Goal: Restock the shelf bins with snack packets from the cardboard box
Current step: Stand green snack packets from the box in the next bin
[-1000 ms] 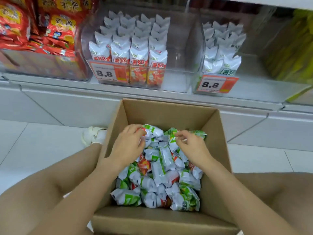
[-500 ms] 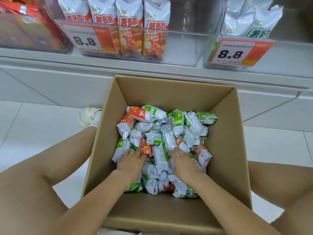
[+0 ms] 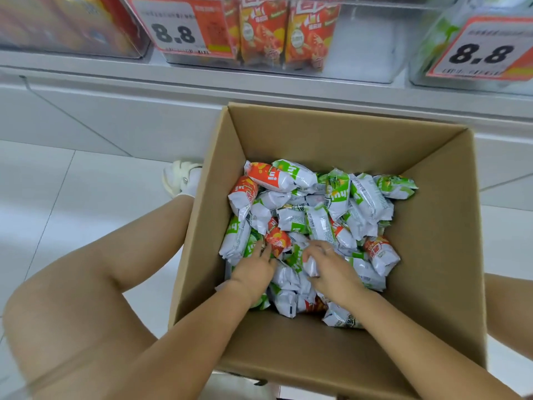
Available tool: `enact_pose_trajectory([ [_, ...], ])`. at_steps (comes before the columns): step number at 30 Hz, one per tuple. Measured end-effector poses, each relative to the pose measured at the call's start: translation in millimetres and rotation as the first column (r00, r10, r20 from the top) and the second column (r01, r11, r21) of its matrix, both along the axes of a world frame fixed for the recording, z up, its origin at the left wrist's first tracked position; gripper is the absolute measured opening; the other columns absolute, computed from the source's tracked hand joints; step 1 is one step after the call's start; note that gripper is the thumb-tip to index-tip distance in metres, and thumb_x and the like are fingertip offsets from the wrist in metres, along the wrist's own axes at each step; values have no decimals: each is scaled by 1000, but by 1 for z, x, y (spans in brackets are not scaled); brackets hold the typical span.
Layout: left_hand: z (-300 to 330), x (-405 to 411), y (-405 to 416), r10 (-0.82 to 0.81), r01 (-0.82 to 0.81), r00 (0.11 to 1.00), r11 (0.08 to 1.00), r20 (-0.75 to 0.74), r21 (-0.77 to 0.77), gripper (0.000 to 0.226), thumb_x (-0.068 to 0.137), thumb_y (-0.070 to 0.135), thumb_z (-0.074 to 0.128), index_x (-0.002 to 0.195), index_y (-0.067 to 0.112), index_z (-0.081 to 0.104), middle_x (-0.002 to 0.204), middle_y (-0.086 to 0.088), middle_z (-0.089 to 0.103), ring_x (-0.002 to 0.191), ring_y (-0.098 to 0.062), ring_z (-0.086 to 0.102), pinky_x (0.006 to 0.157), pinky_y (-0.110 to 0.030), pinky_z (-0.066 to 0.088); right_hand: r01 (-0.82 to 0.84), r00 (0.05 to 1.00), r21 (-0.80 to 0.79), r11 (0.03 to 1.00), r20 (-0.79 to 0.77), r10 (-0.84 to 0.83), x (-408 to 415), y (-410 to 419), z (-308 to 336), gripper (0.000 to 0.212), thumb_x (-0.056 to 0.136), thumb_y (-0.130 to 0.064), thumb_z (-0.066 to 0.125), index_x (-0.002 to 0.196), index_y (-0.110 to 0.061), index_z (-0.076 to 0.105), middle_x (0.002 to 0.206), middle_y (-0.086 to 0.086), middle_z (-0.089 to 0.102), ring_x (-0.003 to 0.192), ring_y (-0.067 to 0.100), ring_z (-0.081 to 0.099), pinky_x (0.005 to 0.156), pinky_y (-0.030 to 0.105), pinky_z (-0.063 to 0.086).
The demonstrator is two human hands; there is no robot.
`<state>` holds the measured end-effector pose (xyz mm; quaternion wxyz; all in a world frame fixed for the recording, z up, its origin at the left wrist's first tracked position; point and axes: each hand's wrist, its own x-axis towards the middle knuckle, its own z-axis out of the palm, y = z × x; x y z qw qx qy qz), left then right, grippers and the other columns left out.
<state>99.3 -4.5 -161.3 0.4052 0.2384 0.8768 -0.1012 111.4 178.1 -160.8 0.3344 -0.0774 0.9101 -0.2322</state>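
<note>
Both hands are down in the cardboard box (image 3: 427, 197) at about 6 o'clock of the snack packets (image 3: 314, 223), so this looks like the grabbing step. Left hand (image 3: 253, 269) lies fairly flat on the pile, right hand (image 3: 331, 267) is curled round a white packet (image 3: 311, 265). Next it'd need lifting up to the shelf bins (image 3: 360, 39) at 12 o'clock, probably sorted by color.

Single head view, steep downward look from close above the open cardboard box (image 3: 331, 140); shelf bins (image 3: 360, 62) cropped at top edge, probably facing camera
</note>
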Motion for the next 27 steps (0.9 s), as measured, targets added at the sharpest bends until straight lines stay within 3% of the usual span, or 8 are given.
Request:
enact_pose_trajectory([
  [5, 15, -4, 0, -53, 52, 997, 999, -64, -3, 58, 92, -6, 43, 145, 1, 23, 153, -17, 22, 145, -35, 10, 98, -42, 44, 585, 806, -291, 757, 310, -504, -7, 16, 26, 45, 84, -24, 71, 118, -35, 44, 113, -5, 45, 92, 18, 57, 71, 26, 48],
  [8, 19, -5, -4, -146, 144, 985, 989, -94, -25, 56, 92, -7, 41, 145, 0, 23, 150, -20, 24, 142, -37, 16, 93, -41, 46, 764, 643, -293, 575, 423, -639, -9, 19, 42, 43, 84, -21, 72, 118, -25, 45, 117, 0, 46, 94, 23, 60, 83, 40, 54],
  [12, 15, -9, -10, -172, 177, 973, 984, -155, 20, 56, 85, -9, 52, 137, 4, 37, 141, -16, 39, 131, -33, 36, 95, -40, 48, 852, 524, -286, 440, 497, -691, -1, 29, 59, 47, 84, -20, 71, 122, -15, 44, 119, 3, 52, 85, 12, 60, 74, 32, 56],
  [17, 39, -12, -13, 254, -202, 960, 919, -116, 339, 30, 90, 11, 56, 118, 10, 46, 119, -9, 59, 104, -27, 58, 78, -35, 45, 915, 400, -303, 267, 583, -707, 1, 30, 75, 55, 88, -18, 67, 129, -26, 32, 131, 6, 50, 99, 34, 66, 88, 42, 51],
  [19, 46, -14, -17, 472, -423, 880, 735, 49, 530, 41, 89, 21, 60, 127, 15, 45, 125, -4, 57, 110, -24, 56, 81, -31, 44, 919, 386, -316, 237, 592, -708, 2, 30, 81, 54, 88, -19, 67, 130, -25, 33, 140, 7, 47, 102, 35, 65, 88, 41, 51],
  [22, 65, -18, -14, 658, -690, 642, 273, 394, 670, 45, 91, 22, 63, 134, 20, 50, 135, 0, 50, 121, -14, 51, 94, -29, 47, 914, 387, -349, 205, 603, -698, 3, 33, 93, 54, 87, -23, 68, 129, -23, 34, 139, 5, 47, 96, 30, 68, 79, 34, 55],
  [25, 96, -26, -8, 608, -788, 406, -146, 683, 598, 33, 94, 21, 58, 127, 18, 56, 133, 1, 46, 102, -6, 58, 85, -32, 57, 896, 405, -415, 159, 616, -675, -2, 40, 107, 72, 82, -27, 72, 142, -21, 31, 135, 1, 51, 89, 25, 72, 73, 32, 56],
  [27, 114, -31, -6, 513, -764, 356, -322, 781, 559, 24, 96, 21, 55, 119, 16, 59, 124, 1, 50, 101, -7, 60, 88, -38, 56, 877, 424, -465, 125, 624, -656, -6, 43, 123, 67, 81, -23, 73, 137, -18, 36, 125, -1, 57, 90, 25, 72, 69, 31, 56],
])
